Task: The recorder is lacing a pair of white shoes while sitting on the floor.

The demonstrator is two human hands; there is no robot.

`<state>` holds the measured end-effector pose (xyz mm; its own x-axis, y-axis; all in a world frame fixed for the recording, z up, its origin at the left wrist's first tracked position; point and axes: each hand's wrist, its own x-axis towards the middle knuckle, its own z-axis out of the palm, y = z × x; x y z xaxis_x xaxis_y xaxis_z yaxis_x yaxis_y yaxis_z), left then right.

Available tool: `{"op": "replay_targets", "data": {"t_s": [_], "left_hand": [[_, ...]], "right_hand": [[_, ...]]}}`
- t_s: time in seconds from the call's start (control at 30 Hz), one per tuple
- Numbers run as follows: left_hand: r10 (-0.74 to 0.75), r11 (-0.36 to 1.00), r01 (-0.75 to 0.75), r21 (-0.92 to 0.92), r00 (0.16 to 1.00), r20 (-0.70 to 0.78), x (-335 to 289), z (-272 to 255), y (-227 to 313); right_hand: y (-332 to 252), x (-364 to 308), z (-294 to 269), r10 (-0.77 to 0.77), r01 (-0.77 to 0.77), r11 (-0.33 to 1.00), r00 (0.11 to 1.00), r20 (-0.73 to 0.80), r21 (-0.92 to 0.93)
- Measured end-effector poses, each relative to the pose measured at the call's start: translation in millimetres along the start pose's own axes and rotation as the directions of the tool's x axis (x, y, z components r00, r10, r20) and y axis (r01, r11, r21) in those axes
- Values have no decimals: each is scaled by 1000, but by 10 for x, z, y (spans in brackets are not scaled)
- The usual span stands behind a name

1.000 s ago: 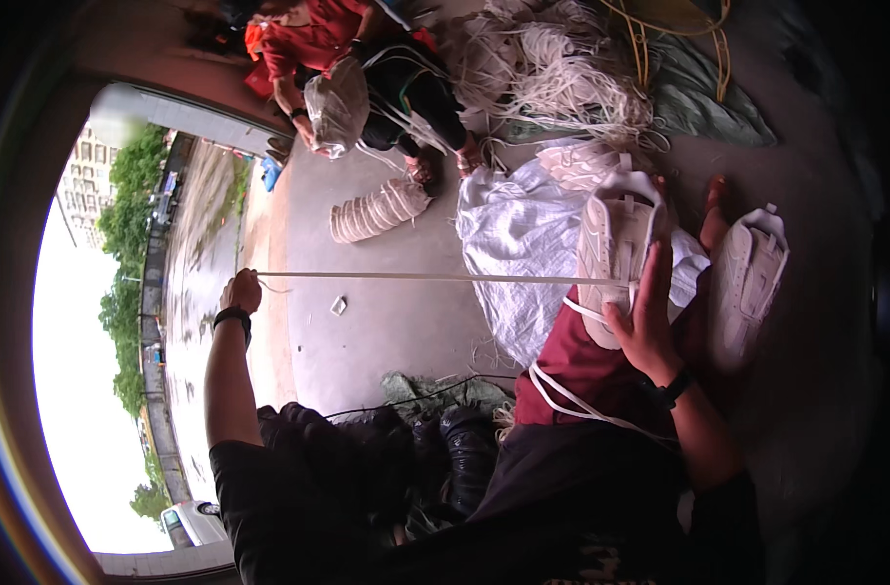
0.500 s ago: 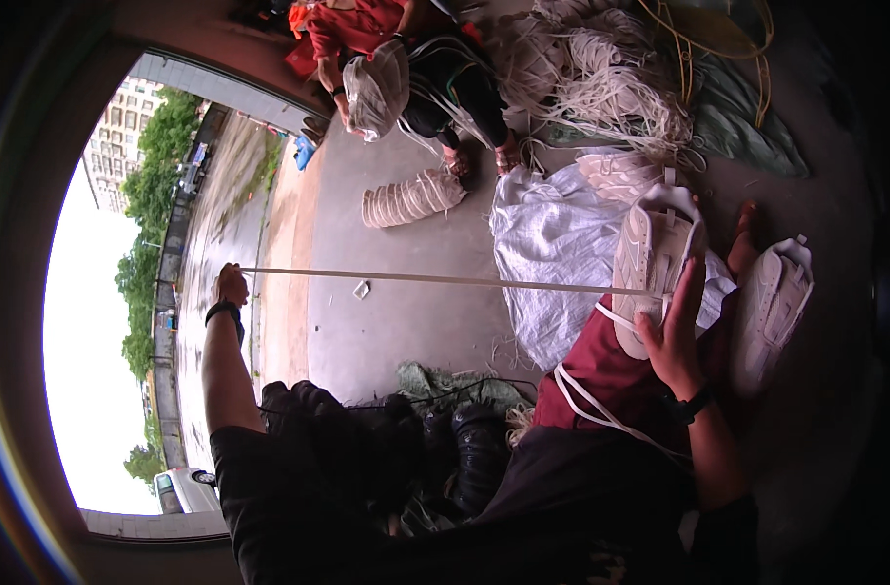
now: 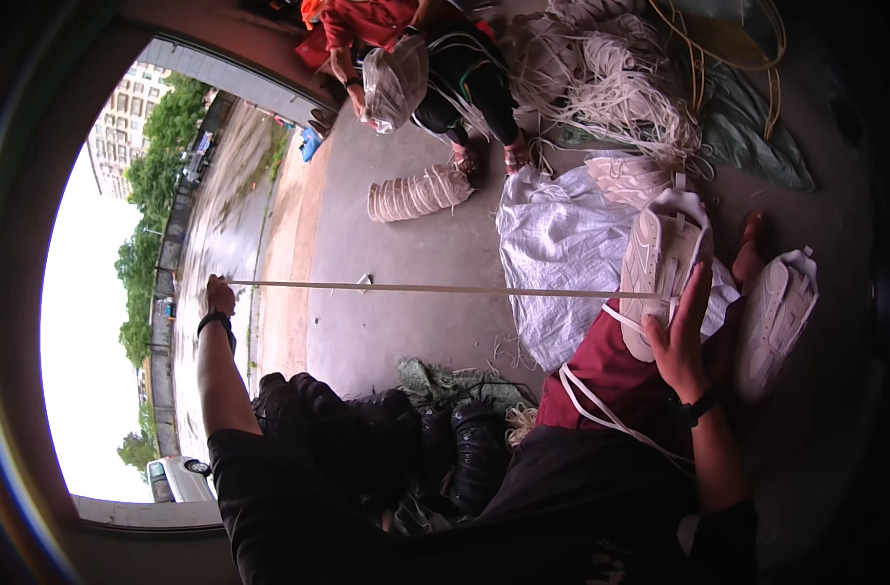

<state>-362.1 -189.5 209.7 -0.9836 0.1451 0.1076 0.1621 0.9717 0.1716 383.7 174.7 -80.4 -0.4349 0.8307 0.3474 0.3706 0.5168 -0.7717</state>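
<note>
A pale shoelace (image 3: 445, 289) runs taut across the view. Its far left end is pinched in my left hand (image 3: 221, 295), with that arm stretched out to the side. The lace leads into a light beige sneaker (image 3: 650, 253) resting on my dark red trouser leg (image 3: 586, 380). My right hand (image 3: 681, 341) is wrapped on the sneaker's right side, thumb on its front part. A loose white lace (image 3: 606, 414) hangs from the shoe over my thigh. A second beige sneaker (image 3: 778, 317) lies to the right.
A white woven sack (image 3: 547, 244) lies beyond my leg with another shoe (image 3: 630, 180) on it. A ribbed, wrapped bundle (image 3: 419, 194) sits on the floor. A person (image 3: 367, 39) handles a plastic bag (image 3: 394, 83) near a heap of laces (image 3: 625, 83). Black bags (image 3: 357, 429) lie by my left side.
My left hand has moved slightly left and down, and the lace stays taut. The view has shifted a little; my right hand still holds the sneaker.
</note>
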Motion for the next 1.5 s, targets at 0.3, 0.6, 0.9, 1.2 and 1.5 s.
{"op": "replay_targets", "data": {"t_s": [0.3,0.6,0.9,1.2,1.5], "left_hand": [[131,978,-102,181,979,-159,45,24,-181],[190,945,-123,304,961,-200,-414,6,186],[232,944,-137,301,923,-307,-456,23,155],[181,924,-63,378,941,-286,-820,74,608],[191,936,-102,337,952,-240,-133,900,122]], "right_hand": [[-66,-7,-4,2,-2,1000,1000,16,2],[-87,-13,-25,5,-5,1000,1000,21,-14],[-64,-31,-44,2,-2,1000,1000,18,-18],[-142,-49,-128,41,-40,999,999,26,-34],[44,35,-180,-12,16,999,996,88,-45]]}}
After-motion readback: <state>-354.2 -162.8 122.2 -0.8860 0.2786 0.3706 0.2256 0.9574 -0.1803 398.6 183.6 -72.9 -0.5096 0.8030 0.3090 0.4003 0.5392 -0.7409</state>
